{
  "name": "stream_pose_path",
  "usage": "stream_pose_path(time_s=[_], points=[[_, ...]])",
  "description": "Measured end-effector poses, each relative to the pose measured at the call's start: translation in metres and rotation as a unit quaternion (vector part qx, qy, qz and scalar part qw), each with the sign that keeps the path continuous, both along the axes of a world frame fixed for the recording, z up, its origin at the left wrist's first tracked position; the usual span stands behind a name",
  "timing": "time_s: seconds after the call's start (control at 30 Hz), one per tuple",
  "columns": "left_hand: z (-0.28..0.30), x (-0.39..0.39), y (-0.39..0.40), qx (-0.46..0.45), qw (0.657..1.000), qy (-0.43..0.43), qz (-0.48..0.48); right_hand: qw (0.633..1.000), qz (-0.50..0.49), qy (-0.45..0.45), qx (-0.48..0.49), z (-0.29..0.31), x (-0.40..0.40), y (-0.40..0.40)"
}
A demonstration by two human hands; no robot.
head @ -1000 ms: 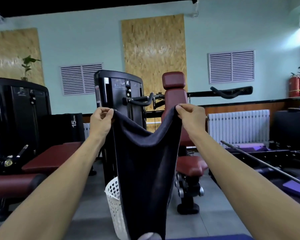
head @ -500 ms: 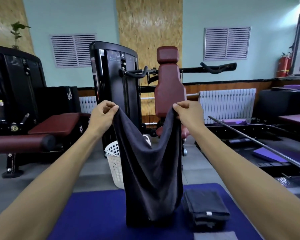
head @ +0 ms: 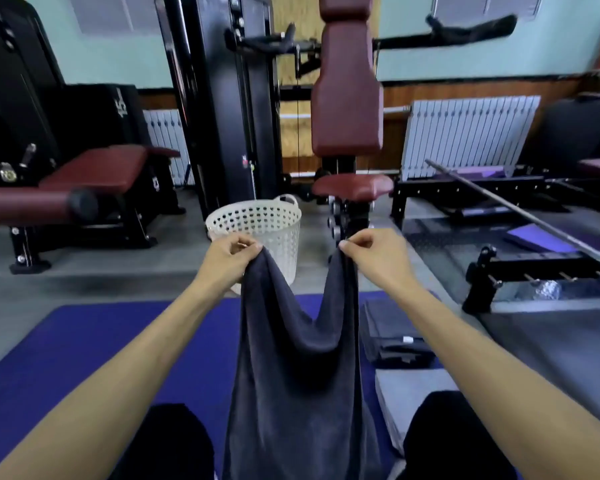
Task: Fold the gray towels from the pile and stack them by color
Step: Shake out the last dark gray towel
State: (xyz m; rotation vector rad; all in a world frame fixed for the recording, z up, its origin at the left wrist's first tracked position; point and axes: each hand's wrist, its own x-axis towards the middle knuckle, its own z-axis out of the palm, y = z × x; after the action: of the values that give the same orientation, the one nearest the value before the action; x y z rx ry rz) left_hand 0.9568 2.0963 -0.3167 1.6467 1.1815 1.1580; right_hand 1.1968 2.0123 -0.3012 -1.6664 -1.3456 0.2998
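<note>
- Left hand [head: 230, 255]: we see the grip clenched on one top corner of the dark gray towel [head: 298, 382], pinched between the thumb and the curled fingers.
- Right hand [head: 373, 253]: the grip is likewise pinched tight on the other top corner, at about the same height as the left.
- Dark gray towel: it hangs between the two hands, its top edge sagging in a deep V, and its body drops down between our knees to the bottom of the view; where its lower edge ends we cannot tell.
- Folded dark towels [head: 394, 336]: a stack lies on the mat, just right of the hanging towel and partly under the right forearm, with a small white tag showing on it.
- Folded light gray towel [head: 409, 386]: it lies nearer us than the dark stack, touching its near edge.
- Blue mat [head: 84, 348]: it lies on the gray floor and carries both stacks.
- White perforated basket [head: 257, 225]: it stands on the floor beyond the mat, behind the left hand.
- Room: a maroon-padded weight machine [head: 347, 98] stands behind the basket, a maroon bench [head: 94, 171] at left, a white radiator [head: 468, 133] along the teal wall, and a long metal bar [head: 520, 209] at right.
</note>
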Motion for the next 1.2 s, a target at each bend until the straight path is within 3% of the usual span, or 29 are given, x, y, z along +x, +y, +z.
stream_pose_path(time_s=[0.23, 0.57, 0.77, 0.87, 1.0, 1.2], points=[[-0.147, 0.001, 0.009, -0.196, 0.979, 0.047, 0.009, 0.979, 0.02, 0.028, -0.201, -0.149, -0.003, 0.008], [-0.338, -0.021, 0.035, -0.392, 0.909, 0.139, 0.029, 0.907, 0.013, 0.107, -0.407, -0.327, -0.012, 0.034], [-0.424, -0.026, 0.081, -0.39, 0.897, 0.201, 0.055, 0.903, -0.019, 0.171, -0.393, -0.4, -0.023, 0.055], [-0.449, -0.029, 0.111, -0.371, 0.903, 0.209, 0.064, 0.91, -0.027, 0.197, -0.365, -0.418, -0.028, 0.072], [-0.477, -0.03, 0.141, -0.322, 0.902, 0.283, 0.059, 0.911, -0.034, 0.203, -0.357, -0.439, -0.031, 0.096], [-0.516, -0.025, 0.152, -0.318, 0.905, 0.259, 0.108, 0.906, -0.03, 0.2, -0.372, -0.464, -0.043, 0.106]])
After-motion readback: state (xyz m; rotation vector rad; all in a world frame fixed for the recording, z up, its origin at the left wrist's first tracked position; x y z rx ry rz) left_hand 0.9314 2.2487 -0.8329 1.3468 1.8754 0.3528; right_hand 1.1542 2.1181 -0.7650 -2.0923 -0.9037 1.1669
